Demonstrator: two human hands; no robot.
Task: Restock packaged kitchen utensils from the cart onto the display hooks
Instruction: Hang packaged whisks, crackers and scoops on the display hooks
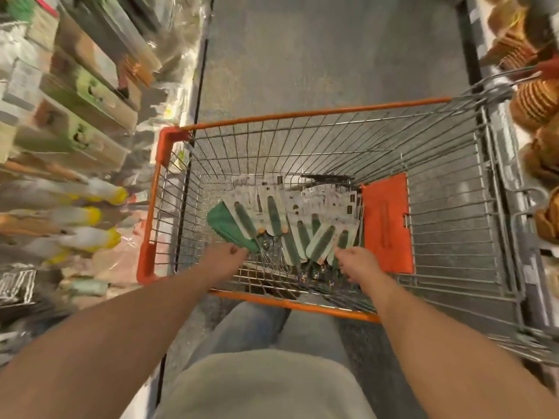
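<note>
I look down into a wire cart with an orange rim (302, 114). On its floor lies a fanned pile of packaged utensils (305, 213), white cards with dark green handles. My left hand (225, 257) grips a green spatula pack (231, 228) at the pile's left end. My right hand (358, 263) pinches the lower end of a packaged utensil (322, 241) at the pile's right side. Both arms reach over the cart's near rim.
An orange plastic flap (387, 222) stands inside the cart to the right of the pile. Display hooks with packaged goods (78, 122) fill the left side. Woven baskets (535, 104) sit on shelves to the right. Grey aisle floor (317, 55) stretches ahead.
</note>
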